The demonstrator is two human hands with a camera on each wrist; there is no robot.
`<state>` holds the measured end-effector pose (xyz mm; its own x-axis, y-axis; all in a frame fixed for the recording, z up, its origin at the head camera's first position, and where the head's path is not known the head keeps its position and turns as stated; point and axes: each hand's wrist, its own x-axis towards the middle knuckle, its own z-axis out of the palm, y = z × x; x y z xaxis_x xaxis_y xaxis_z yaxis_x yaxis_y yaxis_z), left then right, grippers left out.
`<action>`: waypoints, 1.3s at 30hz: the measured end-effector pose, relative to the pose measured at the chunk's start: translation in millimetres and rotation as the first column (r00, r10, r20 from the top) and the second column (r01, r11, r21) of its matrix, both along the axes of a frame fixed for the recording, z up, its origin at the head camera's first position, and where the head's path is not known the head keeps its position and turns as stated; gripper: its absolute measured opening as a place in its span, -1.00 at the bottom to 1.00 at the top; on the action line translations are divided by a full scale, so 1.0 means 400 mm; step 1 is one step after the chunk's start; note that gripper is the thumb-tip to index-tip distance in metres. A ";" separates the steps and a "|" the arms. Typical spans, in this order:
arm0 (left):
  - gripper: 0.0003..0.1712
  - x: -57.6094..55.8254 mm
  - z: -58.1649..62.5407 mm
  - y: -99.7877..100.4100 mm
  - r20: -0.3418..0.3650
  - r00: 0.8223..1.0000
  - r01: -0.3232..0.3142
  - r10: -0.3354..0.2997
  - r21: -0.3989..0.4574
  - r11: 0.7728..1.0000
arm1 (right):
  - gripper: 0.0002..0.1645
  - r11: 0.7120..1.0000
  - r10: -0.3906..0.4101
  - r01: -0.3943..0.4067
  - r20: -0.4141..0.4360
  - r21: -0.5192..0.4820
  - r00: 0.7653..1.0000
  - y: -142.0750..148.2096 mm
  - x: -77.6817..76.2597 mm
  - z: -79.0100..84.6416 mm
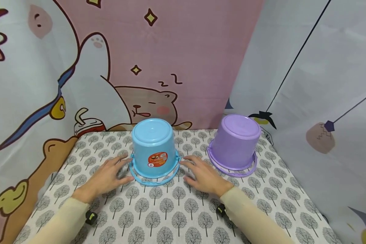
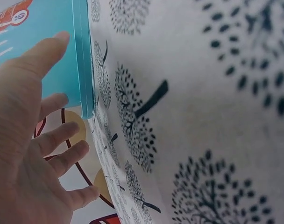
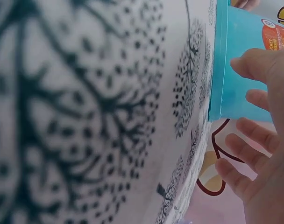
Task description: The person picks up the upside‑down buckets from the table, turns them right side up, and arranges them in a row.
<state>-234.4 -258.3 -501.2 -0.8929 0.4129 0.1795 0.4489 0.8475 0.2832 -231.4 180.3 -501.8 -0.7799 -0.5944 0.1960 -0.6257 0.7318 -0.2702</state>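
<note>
Cartoon-printed fabric point(image 1: 198, 51) walls your workspace, a sleeping bear point(image 1: 152, 105) at its center, above a table spread with a tree-print cloth point(image 1: 167, 222). Before you, a light-blue plastic bucket point(image 1: 152, 145) sits upside down, base up and rim to the cloth, an oval red-orange label point(image 1: 157, 159) facing your side. Its blue carrying handle point(image 1: 154, 184) lies folded down, looping toward you around the near edge of the rim.

Your left hand point(image 1: 106, 176) and right hand point(image 1: 205, 178) flank it, fingers spread wide and thumbs apart, neither one gripping anything. Everything would seem to turn on this: the bucket stands between your palms, its axis upright, off to the right of your left hand and to the left of your right, with neither hand clearly nearer. Fingertips reach close to the handle's hinges on both sides; whether they touch, you cannot tell from these views.

Beyond your right hand, farther back, a purple plastic bucket point(image 1: 239, 145) also rests base up, its purple handle point(image 1: 238, 175) down on the cloth. Cream sleeves point(image 1: 253, 213) cover your forearms.
</note>
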 end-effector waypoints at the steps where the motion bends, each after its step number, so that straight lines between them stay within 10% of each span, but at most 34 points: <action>1: -0.01 -0.002 -0.001 0.000 0.000 1.000 0.005 -0.005 0.002 1.000 | -0.17 1.000 0.002 -0.002 0.007 0.000 1.000 -0.002 -0.003 0.000; 39: -0.36 -0.027 -0.027 0.004 0.037 0.999 0.026 -0.028 0.049 0.998 | -0.40 0.997 0.002 -0.011 0.115 0.080 0.993 -0.059 -0.056 -0.004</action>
